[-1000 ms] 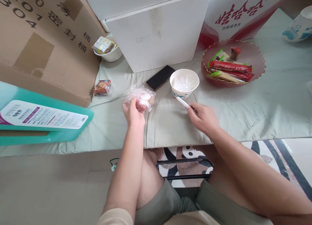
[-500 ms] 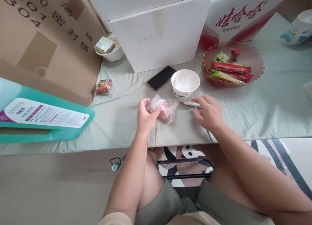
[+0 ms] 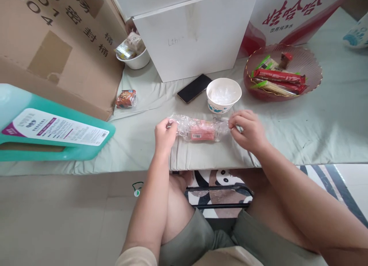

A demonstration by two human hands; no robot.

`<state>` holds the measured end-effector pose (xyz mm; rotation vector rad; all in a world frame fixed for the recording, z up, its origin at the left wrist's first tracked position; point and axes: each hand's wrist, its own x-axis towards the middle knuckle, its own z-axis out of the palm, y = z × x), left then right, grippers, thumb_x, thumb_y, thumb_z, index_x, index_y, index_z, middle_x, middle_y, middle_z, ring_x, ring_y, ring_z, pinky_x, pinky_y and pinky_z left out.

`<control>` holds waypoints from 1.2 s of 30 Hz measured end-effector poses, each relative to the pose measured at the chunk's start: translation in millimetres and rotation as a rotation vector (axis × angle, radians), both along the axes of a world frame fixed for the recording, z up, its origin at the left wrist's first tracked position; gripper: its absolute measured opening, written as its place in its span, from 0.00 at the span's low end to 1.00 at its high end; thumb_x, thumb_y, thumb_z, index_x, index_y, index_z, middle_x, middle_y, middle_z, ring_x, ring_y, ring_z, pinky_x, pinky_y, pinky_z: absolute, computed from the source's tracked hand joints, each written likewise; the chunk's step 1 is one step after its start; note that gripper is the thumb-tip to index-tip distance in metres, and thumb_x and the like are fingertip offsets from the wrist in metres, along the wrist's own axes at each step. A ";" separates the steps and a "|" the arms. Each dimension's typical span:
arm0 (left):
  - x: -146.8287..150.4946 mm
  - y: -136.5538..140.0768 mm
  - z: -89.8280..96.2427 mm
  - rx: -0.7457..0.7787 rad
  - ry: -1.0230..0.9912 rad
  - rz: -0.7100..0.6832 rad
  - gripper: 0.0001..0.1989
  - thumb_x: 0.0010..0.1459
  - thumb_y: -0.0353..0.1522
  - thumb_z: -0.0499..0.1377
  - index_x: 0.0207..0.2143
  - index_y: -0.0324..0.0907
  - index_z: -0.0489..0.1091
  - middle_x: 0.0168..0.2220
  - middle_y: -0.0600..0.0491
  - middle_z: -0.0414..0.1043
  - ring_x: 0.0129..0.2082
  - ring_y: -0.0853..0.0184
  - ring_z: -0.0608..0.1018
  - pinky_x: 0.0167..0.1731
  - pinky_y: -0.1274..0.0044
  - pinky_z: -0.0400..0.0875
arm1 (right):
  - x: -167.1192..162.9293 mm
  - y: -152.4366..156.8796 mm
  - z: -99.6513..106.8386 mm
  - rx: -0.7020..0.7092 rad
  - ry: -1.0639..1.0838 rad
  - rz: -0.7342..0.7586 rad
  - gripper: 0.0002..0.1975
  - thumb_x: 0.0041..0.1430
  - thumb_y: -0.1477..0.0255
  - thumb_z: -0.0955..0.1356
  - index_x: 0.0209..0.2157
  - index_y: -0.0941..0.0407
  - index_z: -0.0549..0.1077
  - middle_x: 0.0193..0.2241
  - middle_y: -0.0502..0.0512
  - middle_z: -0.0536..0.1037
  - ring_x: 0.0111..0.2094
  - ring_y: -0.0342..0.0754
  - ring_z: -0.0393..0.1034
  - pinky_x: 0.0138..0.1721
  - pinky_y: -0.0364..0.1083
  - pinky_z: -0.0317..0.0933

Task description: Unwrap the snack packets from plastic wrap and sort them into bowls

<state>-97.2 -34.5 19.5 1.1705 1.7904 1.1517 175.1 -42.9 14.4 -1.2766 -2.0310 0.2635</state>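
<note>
A small pink box (image 3: 202, 130) with a barcode lies on the table, wrapped in a clear plastic bag (image 3: 183, 126) that stretches out to both sides. My left hand (image 3: 166, 137) pinches the bag's left end. At the opposite side, the fingers of my right hand (image 3: 247, 128) are closed on the bag's right end, slightly blurred. Just beyond the wrapped box stands a white paper bowl (image 3: 224, 109) with a blue print and clear plastic inside. The slim white tool from earlier is mostly hidden behind the bag.
A black phone (image 3: 194, 88) lies behind. On the right is a pink glass bowl (image 3: 314, 80) of snack sticks. A small snack packet (image 3: 126, 99), a white bowl (image 3: 137, 62), a cardboard box (image 3: 71, 81) and a green jug (image 3: 100, 151) are left. Fingers (image 3: 130, 26) show behind the white bowl.
My right hand has left the slim white tool and gripped the bag's right end. The bag is now stretched sideways, the box flat. Another packet shows in the far-left bowl.
</note>
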 end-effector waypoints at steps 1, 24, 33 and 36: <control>-3.8 0.8 -0.6 -0.031 -0.024 0.019 0.05 0.48 0.33 0.57 0.26 0.41 0.71 0.23 0.57 0.69 0.23 0.70 0.72 0.21 0.80 0.63 | 6.9 1.1 -1.6 -0.007 -0.020 -0.047 0.06 0.53 0.78 0.64 0.26 0.53 0.70 0.33 0.56 0.78 0.40 0.55 0.71 0.43 0.54 0.60; -4.1 -37.9 25.5 0.505 0.508 -0.422 0.06 0.50 0.27 0.58 0.22 0.42 0.68 0.40 0.49 0.78 0.41 0.62 0.78 0.44 0.69 0.73 | -18.7 -34.0 19.8 0.151 -0.338 0.187 0.12 0.64 0.74 0.64 0.28 0.54 0.75 0.26 0.52 0.78 0.32 0.47 0.69 0.39 0.48 0.55; -8.4 -47.4 27.7 0.110 0.408 -0.422 0.08 0.53 0.38 0.61 0.26 0.43 0.70 0.24 0.53 0.72 0.25 0.67 0.73 0.29 0.74 0.70 | -23.4 -33.6 16.3 -0.303 -0.327 -0.051 0.18 0.66 0.65 0.60 0.45 0.54 0.79 0.28 0.56 0.80 0.27 0.51 0.71 0.29 0.48 0.56; -5.9 -36.4 19.2 0.228 0.651 -0.406 0.17 0.46 0.36 0.66 0.42 0.44 0.75 0.48 0.46 0.76 0.49 0.55 0.75 0.53 0.65 0.70 | -30.5 -20.5 13.5 -0.164 -0.218 -0.003 0.16 0.63 0.68 0.62 0.47 0.56 0.78 0.44 0.62 0.80 0.43 0.57 0.74 0.42 0.52 0.65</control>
